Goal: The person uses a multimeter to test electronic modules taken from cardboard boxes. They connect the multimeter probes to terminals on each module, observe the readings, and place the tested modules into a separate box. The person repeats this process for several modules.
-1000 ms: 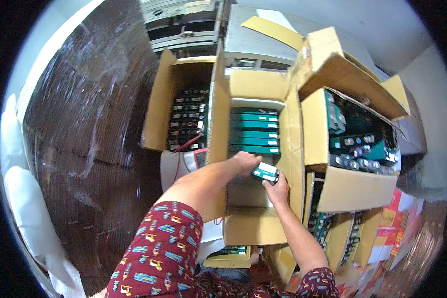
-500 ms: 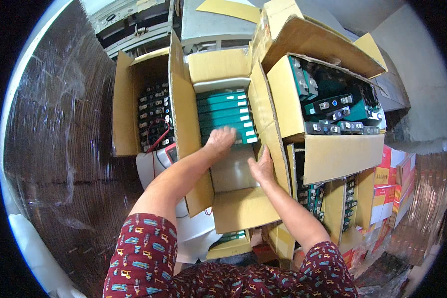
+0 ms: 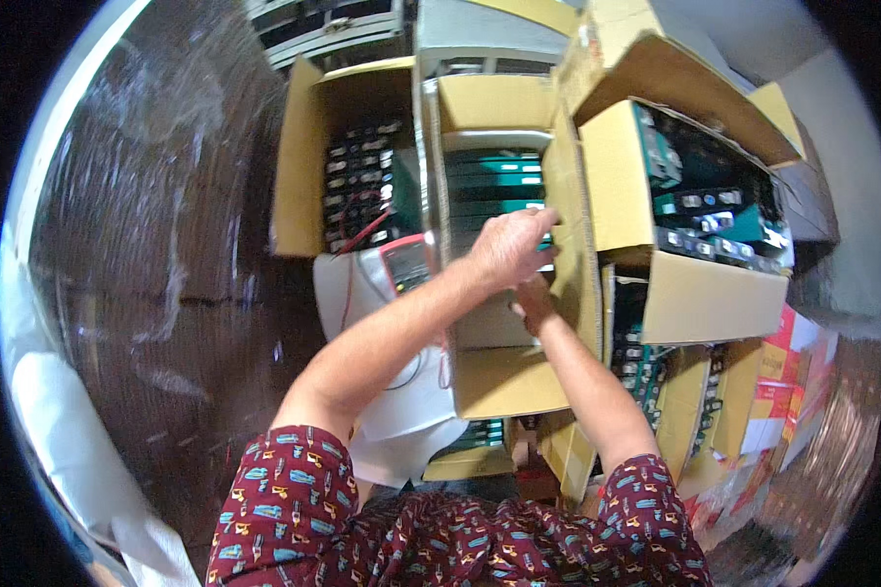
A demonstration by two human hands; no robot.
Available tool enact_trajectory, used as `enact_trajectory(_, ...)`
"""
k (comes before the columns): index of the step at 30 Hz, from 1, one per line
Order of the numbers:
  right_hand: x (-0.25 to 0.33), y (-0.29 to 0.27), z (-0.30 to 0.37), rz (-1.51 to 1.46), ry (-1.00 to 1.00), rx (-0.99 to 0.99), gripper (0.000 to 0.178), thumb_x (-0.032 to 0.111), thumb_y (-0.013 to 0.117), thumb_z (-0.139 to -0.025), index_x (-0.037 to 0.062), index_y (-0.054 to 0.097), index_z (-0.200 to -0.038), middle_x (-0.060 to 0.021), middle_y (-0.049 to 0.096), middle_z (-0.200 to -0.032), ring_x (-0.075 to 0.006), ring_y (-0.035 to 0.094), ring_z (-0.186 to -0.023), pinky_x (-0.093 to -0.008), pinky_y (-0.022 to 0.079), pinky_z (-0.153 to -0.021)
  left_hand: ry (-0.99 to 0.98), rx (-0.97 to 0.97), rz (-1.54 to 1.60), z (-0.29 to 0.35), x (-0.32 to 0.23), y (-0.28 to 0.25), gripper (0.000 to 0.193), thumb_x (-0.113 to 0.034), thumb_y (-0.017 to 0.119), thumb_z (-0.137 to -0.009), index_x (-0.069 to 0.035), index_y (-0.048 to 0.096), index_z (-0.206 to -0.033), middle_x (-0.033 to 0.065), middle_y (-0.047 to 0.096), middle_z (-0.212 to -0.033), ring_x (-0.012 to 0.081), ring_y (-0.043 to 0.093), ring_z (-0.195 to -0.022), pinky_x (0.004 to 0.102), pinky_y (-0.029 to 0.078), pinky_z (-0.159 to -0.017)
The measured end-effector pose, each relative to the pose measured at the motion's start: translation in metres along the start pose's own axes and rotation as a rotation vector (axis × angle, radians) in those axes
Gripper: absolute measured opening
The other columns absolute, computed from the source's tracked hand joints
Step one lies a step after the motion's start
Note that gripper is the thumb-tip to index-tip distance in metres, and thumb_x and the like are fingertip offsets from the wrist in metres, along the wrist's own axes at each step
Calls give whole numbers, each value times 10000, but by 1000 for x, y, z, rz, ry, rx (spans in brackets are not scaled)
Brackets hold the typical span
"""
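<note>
Inside the open cardboard box (image 3: 504,391) in front of me lies a row of flat teal battery cells (image 3: 489,207) with white labels at their right ends. Over the near cells, by the box's right wall, is my left hand (image 3: 512,247); its fingers are curled and somewhat smeared, and I cannot make out what they hold. Just below it, my right hand (image 3: 532,305) reaches into the same box, thumb toward the left. The left hand covers the right fingers, so their grip is hidden.
A red-framed multimeter (image 3: 406,264) with leads lies left of the box. Another carton (image 3: 299,181) with cells stands farther left. On the right, a raised carton (image 3: 719,298) holds jumbled battery cells, with more filled cartons below. Wrapped cardboard stacks (image 3: 157,323) line the left side.
My left hand has moved right across the cells to the box's right side. My right hand has come off the right wall and sits under the left. The view has shifted.
</note>
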State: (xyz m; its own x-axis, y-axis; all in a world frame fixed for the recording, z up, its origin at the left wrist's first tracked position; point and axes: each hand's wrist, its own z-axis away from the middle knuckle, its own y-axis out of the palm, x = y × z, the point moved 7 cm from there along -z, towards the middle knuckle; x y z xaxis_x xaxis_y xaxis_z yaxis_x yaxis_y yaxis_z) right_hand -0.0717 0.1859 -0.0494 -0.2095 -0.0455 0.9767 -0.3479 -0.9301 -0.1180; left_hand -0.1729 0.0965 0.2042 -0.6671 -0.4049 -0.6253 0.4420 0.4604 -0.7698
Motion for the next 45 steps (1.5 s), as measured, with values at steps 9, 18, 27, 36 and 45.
enact_trajectory(9, 47, 26, 32, -127, 673, 59, 866, 176, 702, -904, 49, 247, -1629, -182, 453, -1568, -340, 402, -1464, -564, 367, -1141, -610, -694, 382, 264, 64, -43, 199, -70, 713, -933, 25, 667, -1101, 89, 704, -944, 140, 666, -848, 307, 560, -789)
enact_trajectory(18, 85, 40, 42, -81, 605, 130, 609, 183, 681, -949, 56, 493, -1514, -107, 631, -1335, -254, 611, -1213, -500, 459, -1087, -1011, -645, 723, 281, 151, 56, 750, -214, 784, -886, 124, 435, -1458, 272, 612, -1364, 302, 623, -1248, 393, 496, -1061)
enact_trajectory(27, 229, 28, 87, -240, 173, 59, 381, 107, 607, -1019, -50, 571, -1365, -165, 689, -1273, -222, 697, -1112, -339, 578, -957, -806, -639, 790, 280, 200, 72, 423, -407, 689, -995, -12, 647, -1142, 54, 692, -961, 144, 623, -809, 320, 514, -668)
enact_trajectory(36, 286, -12, 205, -342, -117, -194, 214, 157, 600, -1023, -22, 656, -1125, -137, 740, -966, -178, 711, -822, -315, 591, -744, -696, -546, 1228, 319, 84, -43, 417, -372, 568, -1074, -3, 594, -1266, 53, 694, -1102, 121, 680, -889, 263, 575, -720)
enact_trajectory(45, 264, 139, 306, -532, 52, 478, 785, 348, 851, -869, -2, 486, -1469, -117, 655, -1269, -170, 634, -1145, -318, 553, -945, -546, -442, 1174, 394, -49, -79, 586, -404, 732, -969, -10, 509, -1341, 64, 655, -1174, 153, 656, -1039, 322, 556, -887)
